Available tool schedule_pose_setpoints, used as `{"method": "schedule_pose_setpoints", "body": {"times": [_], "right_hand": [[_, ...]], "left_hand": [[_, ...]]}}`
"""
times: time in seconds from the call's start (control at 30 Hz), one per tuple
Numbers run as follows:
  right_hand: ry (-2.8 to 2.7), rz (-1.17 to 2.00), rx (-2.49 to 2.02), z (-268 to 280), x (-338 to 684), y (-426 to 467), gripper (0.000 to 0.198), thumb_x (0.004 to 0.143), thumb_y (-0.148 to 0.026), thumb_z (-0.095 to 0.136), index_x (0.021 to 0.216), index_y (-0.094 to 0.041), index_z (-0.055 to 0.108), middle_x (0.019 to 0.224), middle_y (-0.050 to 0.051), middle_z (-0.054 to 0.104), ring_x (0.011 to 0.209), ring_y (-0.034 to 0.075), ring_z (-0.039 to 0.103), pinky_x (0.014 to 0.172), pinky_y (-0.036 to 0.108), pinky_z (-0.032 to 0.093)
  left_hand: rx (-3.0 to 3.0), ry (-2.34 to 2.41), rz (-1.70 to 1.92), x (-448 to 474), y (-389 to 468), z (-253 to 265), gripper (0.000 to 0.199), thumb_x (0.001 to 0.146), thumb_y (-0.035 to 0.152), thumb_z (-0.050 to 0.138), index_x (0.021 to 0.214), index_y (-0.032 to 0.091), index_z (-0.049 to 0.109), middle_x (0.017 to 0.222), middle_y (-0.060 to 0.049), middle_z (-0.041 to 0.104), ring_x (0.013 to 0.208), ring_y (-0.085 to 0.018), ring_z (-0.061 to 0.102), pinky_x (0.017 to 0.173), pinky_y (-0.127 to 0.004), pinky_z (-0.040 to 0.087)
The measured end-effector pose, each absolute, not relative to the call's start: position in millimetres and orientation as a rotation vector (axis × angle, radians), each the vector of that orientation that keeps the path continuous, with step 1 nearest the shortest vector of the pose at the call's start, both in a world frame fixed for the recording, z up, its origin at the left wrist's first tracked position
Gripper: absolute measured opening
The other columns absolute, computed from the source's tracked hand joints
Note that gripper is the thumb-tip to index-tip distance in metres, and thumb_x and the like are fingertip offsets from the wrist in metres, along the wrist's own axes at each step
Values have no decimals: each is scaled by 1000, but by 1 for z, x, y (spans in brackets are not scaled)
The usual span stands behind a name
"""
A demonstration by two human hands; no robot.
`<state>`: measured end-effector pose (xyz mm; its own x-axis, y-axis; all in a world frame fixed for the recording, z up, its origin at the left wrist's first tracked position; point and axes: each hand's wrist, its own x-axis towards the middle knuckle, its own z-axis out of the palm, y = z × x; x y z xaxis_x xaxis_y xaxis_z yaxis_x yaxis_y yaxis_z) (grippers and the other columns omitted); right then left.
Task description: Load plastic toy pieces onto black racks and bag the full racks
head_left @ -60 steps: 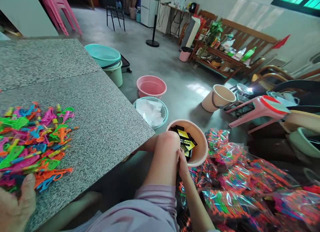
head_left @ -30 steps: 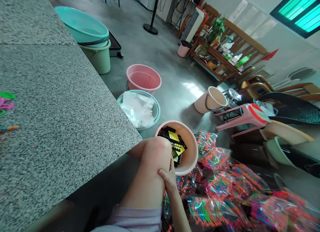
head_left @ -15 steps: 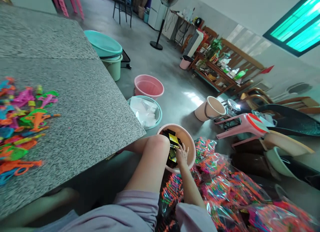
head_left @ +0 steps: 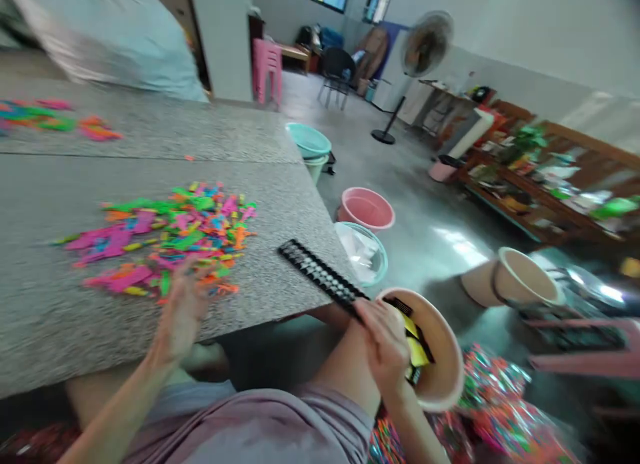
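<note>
My right hand grips one end of a long, narrow black strip with rows of pale marks. The strip slants over the edge of the speckled stone table; motion smears what is printed or cut in it. At the near side of a heap of small bright plastic toys is my left hand, its fingers too blurred to tell whether they hold any. Below my right hand, a pale pink tub holds black and yellow packaging pieces.
More toys lie farther back on the table. Clear bags of colourful toys cover the floor at right. Beyond the table edge stand a tub with white plastic, a pink tub, a beige bucket and a standing fan.
My view has swung left toward the table. My right hand has come up out of the tub with the black strip. My left hand has come into view by the toys.
</note>
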<state>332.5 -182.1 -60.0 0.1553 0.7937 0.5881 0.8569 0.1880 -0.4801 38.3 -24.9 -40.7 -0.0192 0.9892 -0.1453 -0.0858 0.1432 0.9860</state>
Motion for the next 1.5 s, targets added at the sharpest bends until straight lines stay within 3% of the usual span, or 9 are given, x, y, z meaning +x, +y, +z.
{"method": "schedule_pose_setpoints", "body": {"times": [0.1, 0.17, 0.27, 0.37, 0.57, 0.7, 0.87, 1.1, 1.5], "right_hand": [[-2122, 115, -1137, -63, 248, -115, 46, 100, -20, 47, 145, -31, 52, 129, 3, 69, 126, 21, 60, 117, 47, 37], [-2304, 187, -936, -66, 205, -74, 54, 98, -41, 57, 149, -26, 47, 137, 7, 63, 135, 25, 51, 121, 51, 30], [-2424, 131, -911, -71, 147, -16, 87, 82, -67, 66, 150, -18, 43, 155, 15, 44, 147, 37, 30, 120, 65, 19], [-2612, 32, -869, -79, 87, 30, 76, 89, -59, 63, 151, -20, 41, 161, 13, 34, 151, 38, 19, 119, 70, 16], [-2811, -42, -800, -113, 59, 74, 44, 103, -39, 44, 144, -26, 51, 151, 6, 51, 144, 34, 36, 118, 68, 20], [-2813, -138, -770, -120, 122, 87, 44, 101, -34, 50, 145, -27, 50, 150, 6, 52, 144, 35, 37, 117, 67, 23], [-2716, -302, -719, -101, 185, 79, 48, 97, -31, 60, 144, -23, 51, 143, 10, 57, 139, 30, 43, 114, 56, 33], [-2268, -247, -946, -111, 227, 14, 9, 97, -21, 59, 97, -18, 67, 84, 5, 70, 77, 18, 61, 74, 31, 46], [-2139, -160, -988, -131, 230, 11, 13, 100, -20, 51, 104, -19, 64, 90, 8, 68, 85, 20, 61, 79, 34, 51]], "left_hand": [[885, 1317, 1294, -5, -23, -34, 76, 56, 68, 81, 117, 25, 65, 103, -5, 73, 90, -27, 70, 71, -39, 60], [740, 1431, 1460, -49, -25, -35, 68, 48, 49, 89, 108, 26, 64, 93, -1, 72, 78, -22, 68, 62, -32, 58], [521, 1633, 1752, -127, -41, -35, 51, 48, 33, 85, 92, 26, 59, 80, 5, 67, 67, -15, 61, 54, -24, 51], [380, 1807, 1928, -180, -65, -42, 44, 50, 26, 79, 86, 26, 54, 72, 9, 62, 64, -13, 58, 55, -22, 50], [641, 1996, 1738, -156, -80, -95, 56, 63, 44, 78, 112, 26, 58, 88, 0, 69, 70, -18, 66, 57, -30, 56], [1017, 2100, 1531, -110, -67, -125, 59, 80, 54, 66, 127, 20, 56, 111, -10, 68, 99, -26, 68, 85, -44, 58], [1575, 2170, 1352, -76, -45, -131, 44, 88, 46, 63, 125, 21, 63, 154, -16, 40, 148, -38, 28, 120, -63, 16], [2136, 1983, 1127, -76, -28, -138, 32, 96, 43, 53, 109, 22, 72, 126, -10, 68, 121, -31, 60, 111, -52, 40], [2272, 2126, 1037, -76, -28, -138, 40, 97, 51, 50, 108, 21, 75, 121, -11, 71, 116, -31, 63, 98, -48, 48]]}}
